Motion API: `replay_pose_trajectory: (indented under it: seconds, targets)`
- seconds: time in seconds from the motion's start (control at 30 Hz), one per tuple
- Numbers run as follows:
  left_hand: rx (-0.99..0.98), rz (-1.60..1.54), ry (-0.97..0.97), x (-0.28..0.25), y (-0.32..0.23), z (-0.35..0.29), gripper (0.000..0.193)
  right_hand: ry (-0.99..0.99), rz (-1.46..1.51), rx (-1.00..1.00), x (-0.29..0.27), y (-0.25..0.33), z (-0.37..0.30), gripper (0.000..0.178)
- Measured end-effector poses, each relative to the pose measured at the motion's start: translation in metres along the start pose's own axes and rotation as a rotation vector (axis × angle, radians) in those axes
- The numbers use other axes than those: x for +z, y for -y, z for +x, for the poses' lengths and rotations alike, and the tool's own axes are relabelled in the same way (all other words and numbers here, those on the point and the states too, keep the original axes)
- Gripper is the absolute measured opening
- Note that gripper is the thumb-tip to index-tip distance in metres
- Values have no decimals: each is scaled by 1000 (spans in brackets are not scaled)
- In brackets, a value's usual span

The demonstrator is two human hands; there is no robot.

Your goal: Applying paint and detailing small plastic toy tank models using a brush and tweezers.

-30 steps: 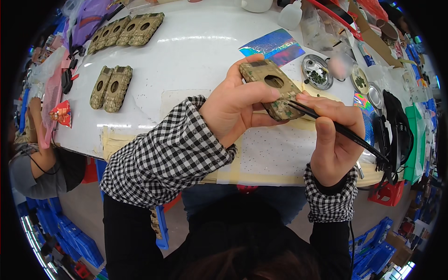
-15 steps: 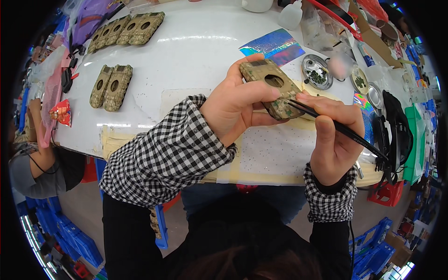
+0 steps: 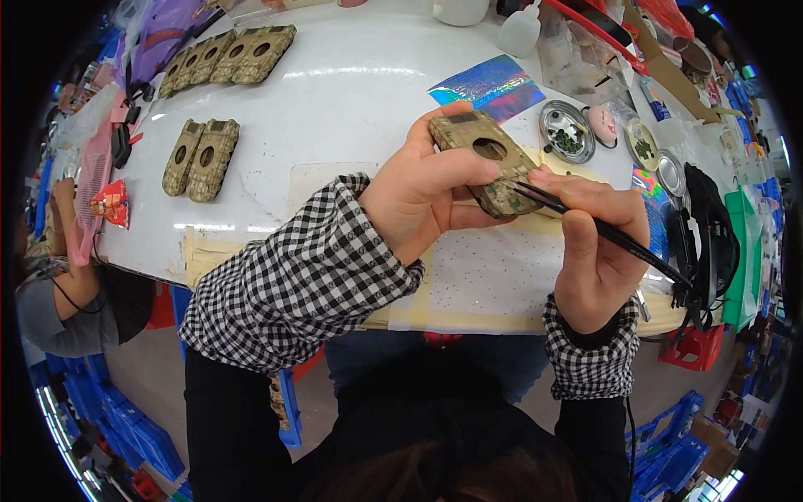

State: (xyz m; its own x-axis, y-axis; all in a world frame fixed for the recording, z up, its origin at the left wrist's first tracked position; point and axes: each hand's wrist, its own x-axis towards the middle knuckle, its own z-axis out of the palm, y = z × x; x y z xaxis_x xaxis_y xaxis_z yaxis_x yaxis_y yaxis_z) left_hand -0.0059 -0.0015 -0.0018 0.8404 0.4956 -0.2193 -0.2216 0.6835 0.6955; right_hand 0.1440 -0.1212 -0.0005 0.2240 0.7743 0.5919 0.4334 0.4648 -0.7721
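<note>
In my left hand (image 3: 411,186) is a camouflage model tank hull (image 3: 462,134), its round top opening facing up. The thumb lies across the near part of the top while the fingers wrap round the far and under sides. My right hand (image 3: 600,243) pinches black tweezers (image 3: 637,249). Their tips meet the hull's near right end, beside a small green patch. Whether a tiny piece sits between the tips cannot be made out. To the right of the hull is a round metal dish (image 3: 581,109) with small dark green bits (image 3: 567,139) inside.
Two similar hulls (image 3: 213,163) lie at the left, and a row of several more (image 3: 266,52) behind them. An iridescent sheet (image 3: 489,84), a white squeeze bottle (image 3: 520,29) and an oval pink item (image 3: 602,125) lie beyond my hands. Another person's arm (image 3: 71,222) is at far left.
The tweezer tips and my right fingers have shifted very slightly against the hull. Both hands keep their grip; the rest stays as it was.
</note>
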Motion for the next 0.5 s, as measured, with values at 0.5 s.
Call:
replay_pose_trajectory:
  seconds: [0.5]
  targets:
    - [-35, -107, 46, -2, -2, 3, 75, 6, 180, -19, 0, 3, 2, 14]
